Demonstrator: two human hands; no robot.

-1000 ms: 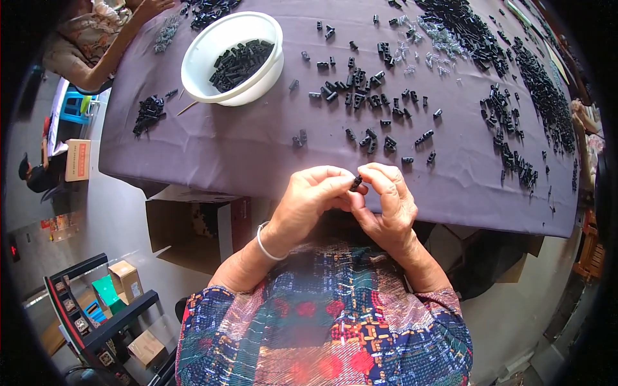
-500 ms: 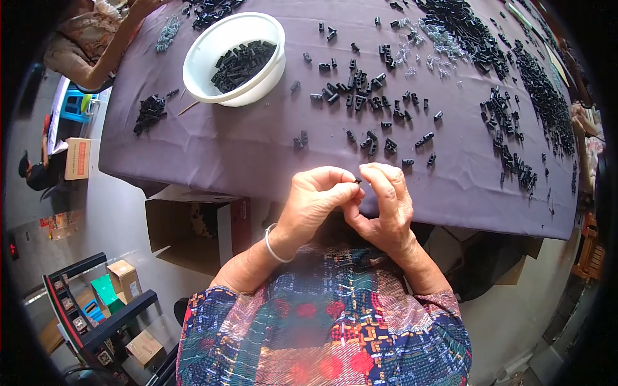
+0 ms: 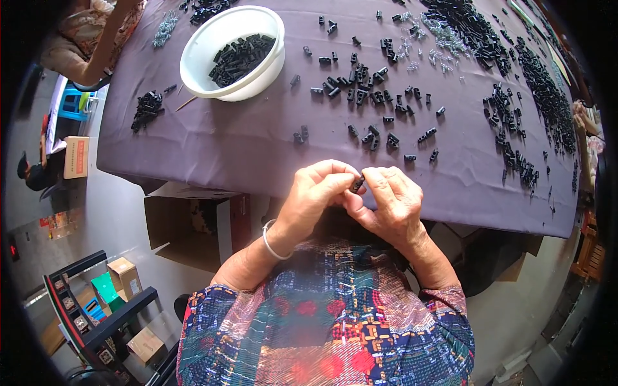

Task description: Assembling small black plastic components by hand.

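Just off the table's near edge, my left hand (image 3: 315,194) pinches a small black plastic piece (image 3: 357,184) between thumb and fingertips. My right hand (image 3: 393,201) meets it from the other side, thumb and forefinger closed at the same piece. A white bangle circles my left wrist. Beyond my hands lie several loose black plastic pieces (image 3: 373,138) of a similar size, with a denser cluster (image 3: 362,83) farther back. Finer details of the held piece are hidden by my fingers.
A white bowl (image 3: 273,72) partly filled with black pieces stands at the far left on the purple-grey tablecloth (image 3: 225,141). Large black heaps (image 3: 463,32) and small clear parts (image 3: 444,42) lie at the far right. Another person's arm (image 3: 106,45) is at upper left. An open cardboard box (image 3: 187,241) sits below the table.
The black piece between my fingertips now shows more fully. My right hand has shifted slightly right, its fingers folding closer around the piece. The other person's arm has moved a little.
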